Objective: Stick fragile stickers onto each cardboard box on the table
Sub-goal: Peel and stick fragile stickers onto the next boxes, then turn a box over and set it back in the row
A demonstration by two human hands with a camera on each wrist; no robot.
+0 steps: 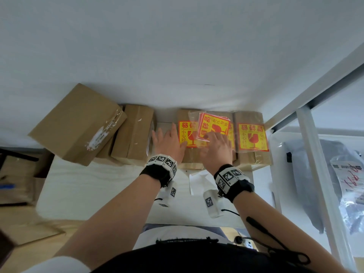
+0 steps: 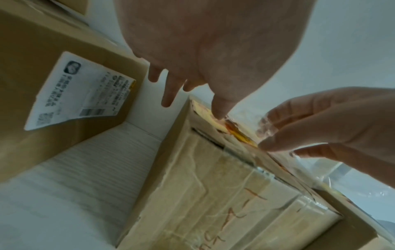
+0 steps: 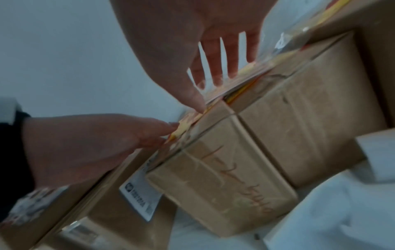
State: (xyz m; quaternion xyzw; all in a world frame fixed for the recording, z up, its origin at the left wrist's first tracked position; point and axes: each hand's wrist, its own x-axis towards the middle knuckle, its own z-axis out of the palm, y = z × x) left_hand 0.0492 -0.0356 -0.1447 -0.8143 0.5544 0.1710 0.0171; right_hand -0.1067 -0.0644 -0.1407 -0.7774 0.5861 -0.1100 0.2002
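Several cardboard boxes stand in a row against the wall. The middle box (image 1: 190, 156) (image 2: 213, 194) and the right box (image 1: 262, 156) each carry a red and yellow fragile sticker (image 1: 253, 136). Two boxes on the left, a big tilted box (image 1: 76, 123) and a plain box (image 1: 134, 134), show no sticker. My left hand (image 1: 169, 138) lies flat with spread fingers at the middle box's left edge, thumb on its sticker (image 1: 186, 134). My right hand (image 1: 211, 137) (image 3: 213, 67) pinches a clear bag of stickers (image 1: 213, 124) over the middle boxes.
A white backing sheet (image 1: 199, 182) lies on the white table (image 1: 98, 186) near my wrists. A shipping label (image 2: 79, 91) is on the plain box's side. A white metal frame (image 1: 307, 133) and plastic-wrapped goods (image 1: 344, 174) stand at the right.
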